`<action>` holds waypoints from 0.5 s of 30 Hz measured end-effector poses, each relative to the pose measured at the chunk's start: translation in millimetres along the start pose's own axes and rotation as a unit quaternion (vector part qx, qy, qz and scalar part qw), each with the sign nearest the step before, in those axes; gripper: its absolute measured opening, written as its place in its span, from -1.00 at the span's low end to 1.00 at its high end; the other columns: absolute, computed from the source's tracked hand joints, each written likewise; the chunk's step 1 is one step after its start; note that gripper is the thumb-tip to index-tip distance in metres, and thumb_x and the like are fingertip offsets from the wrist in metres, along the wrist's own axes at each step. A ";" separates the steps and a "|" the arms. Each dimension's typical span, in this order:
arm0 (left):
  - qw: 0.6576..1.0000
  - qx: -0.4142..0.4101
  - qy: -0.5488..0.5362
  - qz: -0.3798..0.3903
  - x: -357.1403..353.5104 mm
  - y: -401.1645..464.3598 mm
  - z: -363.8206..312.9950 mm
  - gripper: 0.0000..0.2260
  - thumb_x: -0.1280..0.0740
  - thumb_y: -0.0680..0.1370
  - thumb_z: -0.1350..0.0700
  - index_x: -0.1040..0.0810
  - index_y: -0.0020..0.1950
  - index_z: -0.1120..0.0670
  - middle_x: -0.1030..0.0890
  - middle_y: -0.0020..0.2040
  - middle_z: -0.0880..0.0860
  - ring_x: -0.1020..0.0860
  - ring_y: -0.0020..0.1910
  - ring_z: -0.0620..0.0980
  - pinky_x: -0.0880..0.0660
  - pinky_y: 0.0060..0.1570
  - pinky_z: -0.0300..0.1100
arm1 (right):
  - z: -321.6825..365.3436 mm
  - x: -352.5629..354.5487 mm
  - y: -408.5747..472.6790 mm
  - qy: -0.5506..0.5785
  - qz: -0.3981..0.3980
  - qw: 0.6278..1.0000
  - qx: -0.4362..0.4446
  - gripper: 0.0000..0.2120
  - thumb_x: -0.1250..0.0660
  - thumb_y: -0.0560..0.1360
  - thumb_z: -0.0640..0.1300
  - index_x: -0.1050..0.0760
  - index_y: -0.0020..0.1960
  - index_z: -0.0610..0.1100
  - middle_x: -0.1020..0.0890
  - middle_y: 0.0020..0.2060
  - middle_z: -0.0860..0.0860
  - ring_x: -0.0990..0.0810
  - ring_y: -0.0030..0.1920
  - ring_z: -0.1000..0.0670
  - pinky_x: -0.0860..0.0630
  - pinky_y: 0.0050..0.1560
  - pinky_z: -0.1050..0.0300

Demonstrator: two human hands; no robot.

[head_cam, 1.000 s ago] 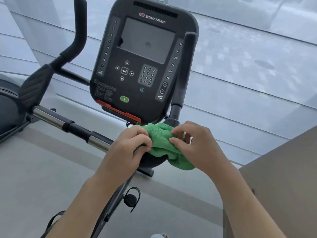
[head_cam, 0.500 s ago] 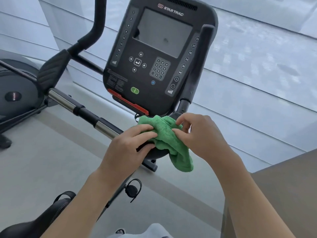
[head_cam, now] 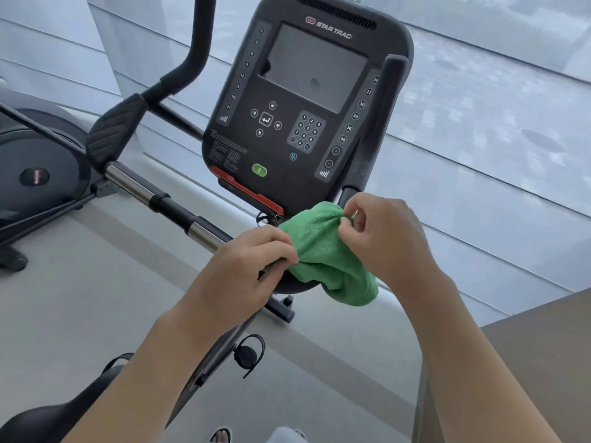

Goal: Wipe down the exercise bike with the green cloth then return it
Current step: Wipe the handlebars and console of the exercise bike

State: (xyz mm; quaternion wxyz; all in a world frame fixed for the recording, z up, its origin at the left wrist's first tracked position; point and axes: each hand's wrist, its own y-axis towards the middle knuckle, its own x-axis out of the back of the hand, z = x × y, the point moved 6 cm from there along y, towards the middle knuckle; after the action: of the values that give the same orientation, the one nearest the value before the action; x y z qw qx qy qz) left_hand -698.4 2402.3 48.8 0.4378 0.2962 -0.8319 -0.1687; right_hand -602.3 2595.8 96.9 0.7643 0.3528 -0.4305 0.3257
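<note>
Fingers of left hand curled, pinching the near-left edge of green cloth; right hand raised at the cloth's upper right corner, thumb and forefinger nipping a small fold, remaining fingers loosely bent. Cloth bunched and draped over a dark rounded part of exercise bike just below console, one end hanging down on the right. Plush terry pile, bright green, soft folds. Console a matte black rounded slab, tilted, marked STAR TRAC, with a dull grey screen, a number keypad, a green oval button and a red strip along the lower edge. Handlebar with alternating polished chrome sleeves and black grips, running diagonally from a ribbed black pad toward the hands; two black upright grips rising beside the console. Black saddle at the lower left, smooth and curved. Second machine at the far left, dark disc-shaped housing. Floor pale grey and smooth. Large window panes behind, hazy light. Beige flat-topped surface at the lower right corner.
</note>
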 end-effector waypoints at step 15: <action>0.994 0.087 0.034 -0.050 33.1 -1.0 39.6 -0.87 -0.36 0.56 0.20 -0.72 0.00 0.13 -0.69 -0.04 -0.04 -0.64 0.02 -0.04 -0.61 0.08 0.00 | 42.5 -97.5 -66.2 -0.104 -0.034 0.987 0.118 -0.48 -0.22 0.66 0.29 -0.49 0.49 0.04 -0.39 0.57 -0.03 -0.25 0.63 -0.20 -0.19 0.59 -0.29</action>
State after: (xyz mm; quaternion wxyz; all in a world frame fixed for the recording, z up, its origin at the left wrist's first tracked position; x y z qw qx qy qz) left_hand -745.5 2381.2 46.9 0.4291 0.3800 -0.8123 -0.1076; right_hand -608.1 2506.3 9.4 0.6790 0.4868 -0.4540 0.3095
